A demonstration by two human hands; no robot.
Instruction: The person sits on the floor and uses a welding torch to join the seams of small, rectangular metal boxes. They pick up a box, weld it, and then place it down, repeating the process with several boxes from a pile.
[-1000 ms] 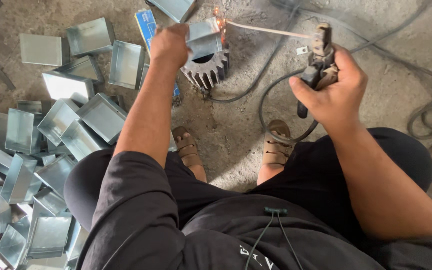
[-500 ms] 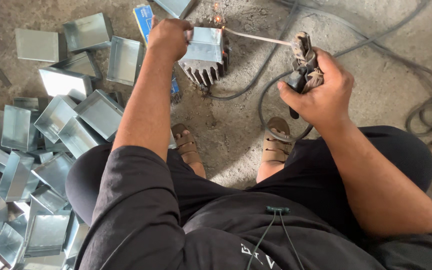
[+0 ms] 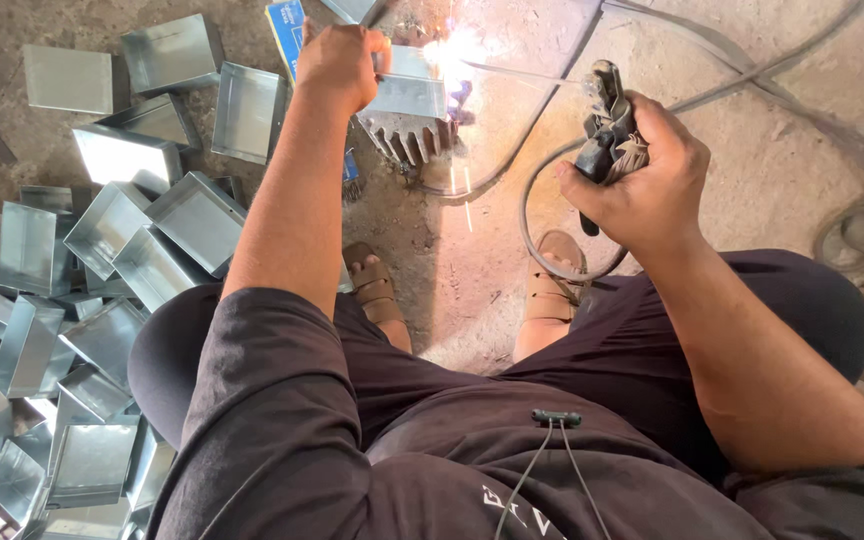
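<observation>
My left hand (image 3: 340,62) grips a grey sheet-metal box (image 3: 408,93) that rests on a toothed metal gear (image 3: 414,140) on the concrete floor. My right hand (image 3: 642,185) is closed around a black welding electrode holder (image 3: 604,130). Its thin rod (image 3: 522,72) reaches left to the box's top corner. There a bright white arc (image 3: 450,48) glows and sparks fall past the gear.
Several open sheet-metal boxes (image 3: 102,270) lie piled on the floor at the left. A blue packet (image 3: 285,25) lies by my left wrist. Welding cables (image 3: 752,90) curl over the floor at right and loop beside my sandalled feet (image 3: 552,290).
The arc has lit at the rod's tip, with sparks falling. The view has shifted, so the hands and box sit higher in the picture.
</observation>
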